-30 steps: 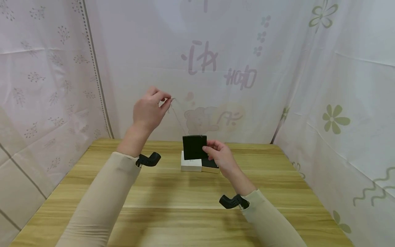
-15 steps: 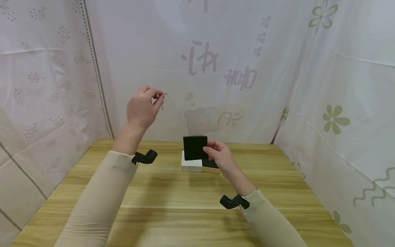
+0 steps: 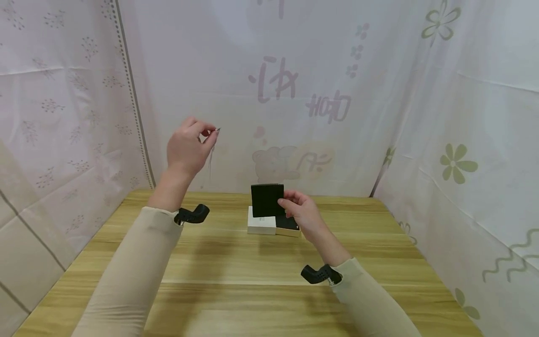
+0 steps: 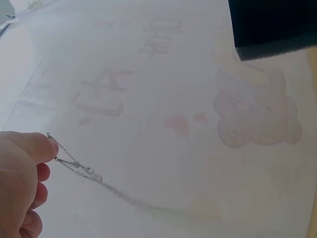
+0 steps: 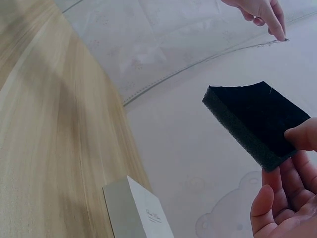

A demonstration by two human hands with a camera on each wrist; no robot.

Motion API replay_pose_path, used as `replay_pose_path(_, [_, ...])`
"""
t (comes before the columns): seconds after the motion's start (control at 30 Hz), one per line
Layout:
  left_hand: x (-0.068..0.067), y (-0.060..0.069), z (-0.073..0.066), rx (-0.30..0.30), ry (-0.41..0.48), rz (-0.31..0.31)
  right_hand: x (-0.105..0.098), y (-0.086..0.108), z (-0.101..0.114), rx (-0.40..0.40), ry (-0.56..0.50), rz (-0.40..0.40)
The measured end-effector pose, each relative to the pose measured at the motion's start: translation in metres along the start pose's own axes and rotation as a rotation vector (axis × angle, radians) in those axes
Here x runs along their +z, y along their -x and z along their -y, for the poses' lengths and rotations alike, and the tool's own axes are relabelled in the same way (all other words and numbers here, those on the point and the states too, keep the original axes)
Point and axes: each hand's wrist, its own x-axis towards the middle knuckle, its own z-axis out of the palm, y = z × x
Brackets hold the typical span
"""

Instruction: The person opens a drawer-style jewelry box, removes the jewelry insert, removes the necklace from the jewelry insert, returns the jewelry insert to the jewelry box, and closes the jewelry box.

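High on the left, my left hand (image 3: pixel 187 146) pinches a thin silver chain necklace (image 4: pixel 74 163) between thumb and forefinger, and its strands dangle free below. My right hand (image 3: pixel 305 213) grips a square black foam pad (image 3: pixel 267 200) by its right edge, thumb on the near face. In the right wrist view the foam pad (image 5: pixel 252 119) shows its flat black face and rough grey-black sides. Behind and below the pad, a white box lid (image 3: pixel 261 227) with small print stands beside an open box with black inside (image 3: pixel 287 223), partly hidden by the pad and hand.
The wooden table (image 3: pixel 236 281) reaches back to a white printed curtain (image 3: pixel 202 56), with more curtain at both sides. A black camera mount sits on each wrist, the left mount (image 3: pixel 193 214) and the right mount (image 3: pixel 317 274).
My left hand has moved left with the necklace, whose chain earlier stretched toward the foam pad and now hangs straight down, apart from it. The right hand and pad have hardly moved.
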Motion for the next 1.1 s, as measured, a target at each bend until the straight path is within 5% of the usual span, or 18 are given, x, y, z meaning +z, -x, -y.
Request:
replay_pose_path(0.6, [0.004, 0.018, 0.01, 0.042, 0.02, 0.008, -0.002, 0.003, -0.003, -0.013, 0.003, 0.006])
replay_pose_path(1.1, [0.005, 0.036, 0.03, -0.006, -0.001, 0.074, -0.004, 0.002, -0.008, -0.001, 0.017, -0.007])
